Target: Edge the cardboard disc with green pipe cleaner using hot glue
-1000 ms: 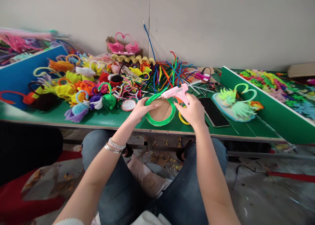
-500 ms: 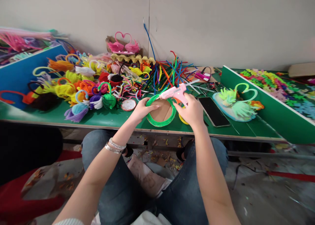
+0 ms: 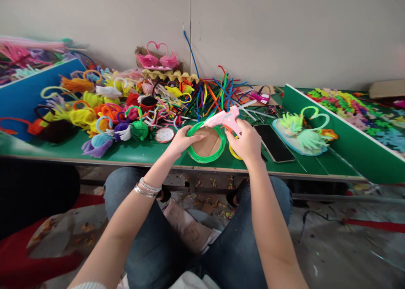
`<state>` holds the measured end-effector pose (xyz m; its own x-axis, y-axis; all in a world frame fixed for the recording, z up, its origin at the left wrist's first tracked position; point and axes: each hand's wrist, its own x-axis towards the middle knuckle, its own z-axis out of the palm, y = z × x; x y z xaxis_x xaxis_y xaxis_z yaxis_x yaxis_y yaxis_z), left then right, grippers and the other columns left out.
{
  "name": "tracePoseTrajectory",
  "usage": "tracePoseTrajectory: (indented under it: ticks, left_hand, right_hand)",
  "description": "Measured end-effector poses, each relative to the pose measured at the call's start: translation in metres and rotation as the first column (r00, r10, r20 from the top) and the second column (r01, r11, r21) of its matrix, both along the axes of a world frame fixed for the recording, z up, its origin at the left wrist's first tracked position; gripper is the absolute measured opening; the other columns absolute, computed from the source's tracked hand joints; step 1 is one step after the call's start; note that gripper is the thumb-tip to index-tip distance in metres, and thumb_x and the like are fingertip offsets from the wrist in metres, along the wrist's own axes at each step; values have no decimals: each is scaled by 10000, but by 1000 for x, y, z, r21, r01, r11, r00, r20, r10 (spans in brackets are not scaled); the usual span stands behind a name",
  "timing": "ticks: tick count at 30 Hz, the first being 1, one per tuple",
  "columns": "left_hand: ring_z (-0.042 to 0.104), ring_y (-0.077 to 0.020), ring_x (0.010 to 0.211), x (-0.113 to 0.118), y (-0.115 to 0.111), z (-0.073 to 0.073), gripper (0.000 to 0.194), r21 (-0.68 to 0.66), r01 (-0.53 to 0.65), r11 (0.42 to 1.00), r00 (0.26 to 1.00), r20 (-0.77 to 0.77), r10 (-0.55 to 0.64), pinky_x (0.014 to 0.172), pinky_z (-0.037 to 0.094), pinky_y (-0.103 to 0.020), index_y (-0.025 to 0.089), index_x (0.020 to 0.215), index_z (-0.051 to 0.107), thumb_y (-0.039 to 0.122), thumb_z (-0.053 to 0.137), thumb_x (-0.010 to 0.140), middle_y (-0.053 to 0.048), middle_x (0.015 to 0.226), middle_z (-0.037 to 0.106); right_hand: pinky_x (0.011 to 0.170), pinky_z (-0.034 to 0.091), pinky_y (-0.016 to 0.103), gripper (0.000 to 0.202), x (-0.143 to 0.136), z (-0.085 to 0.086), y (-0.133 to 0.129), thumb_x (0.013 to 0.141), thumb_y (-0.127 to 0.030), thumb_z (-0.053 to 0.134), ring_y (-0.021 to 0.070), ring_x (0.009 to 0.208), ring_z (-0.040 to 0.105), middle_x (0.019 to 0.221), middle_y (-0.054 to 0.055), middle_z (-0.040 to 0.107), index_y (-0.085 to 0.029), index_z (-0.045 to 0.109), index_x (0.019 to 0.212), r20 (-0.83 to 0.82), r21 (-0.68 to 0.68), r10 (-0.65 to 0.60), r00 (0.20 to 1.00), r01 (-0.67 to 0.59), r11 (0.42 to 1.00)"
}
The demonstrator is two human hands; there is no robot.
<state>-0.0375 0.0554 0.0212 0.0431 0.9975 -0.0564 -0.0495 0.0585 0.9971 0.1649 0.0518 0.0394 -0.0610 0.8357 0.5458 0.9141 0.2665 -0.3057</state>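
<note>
My left hand (image 3: 185,141) grips the left side of a round cardboard disc (image 3: 207,142), thumb on top. Bright green pipe cleaner (image 3: 209,158) runs around the disc's rim. In my right hand (image 3: 246,140) is a pink glue gun (image 3: 223,118), a clear glue stick poking out of its back. The gun's nozzle points left, at the upper edge of the green rim; whether it touches cannot be made out. Partly behind my right hand lies a yellow ring (image 3: 234,152). A black phone (image 3: 274,143) rests right of that hand.
Several pipe-cleaner swans (image 3: 95,112) crowd the left of the green table (image 3: 152,156). Loose pipe cleaners (image 3: 218,93) spread at the back. A swan pair on a base (image 3: 302,133) sits right, before a green divider (image 3: 341,133). A white round lid (image 3: 165,135) lies near my left hand.
Very little differs. My right thumb and fingers shift slightly on the glue gun; the disc and my left hand keep their places.
</note>
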Motion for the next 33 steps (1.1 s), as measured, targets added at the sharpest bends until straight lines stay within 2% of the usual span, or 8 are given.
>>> tracePoseTrajectory:
  ticks: [7, 18, 33]
  left_hand:
    - [584, -149, 725, 0, -1, 2, 389, -5, 1, 1000, 1000, -5, -1, 612, 433, -236, 146, 865, 631, 268, 788, 530, -28, 818, 637]
    - [590, -149, 735, -1, 0, 1, 407, -1, 14, 1000, 1000, -13, -14, 621, 448, -236, 152, 884, 620, 289, 792, 541, -29, 836, 639]
    - [576, -138, 710, 0, 0, 0, 395, 46, -12, 999, 1000, -28, 14, 615, 440, -229, 157, 855, 601, 301, 791, 540, -7, 776, 613]
  right_hand:
    - [584, 421, 317, 319, 2, 1, -1, 800, -372, 522, 256, 805, 618, 934, 99, 662, -195, 584, 1058, -13, 32, -33, 999, 34, 999]
    - [605, 422, 329, 257, 7, 2, 1, 780, -312, 508, 267, 823, 603, 931, 110, 645, -196, 598, 990, -32, 23, -83, 996, 83, 996]
    - [619, 427, 343, 341, 9, 3, 0, 795, -278, 469, 288, 839, 608, 960, 127, 652, -179, 580, 1101, 32, 100, -110, 993, 106, 989]
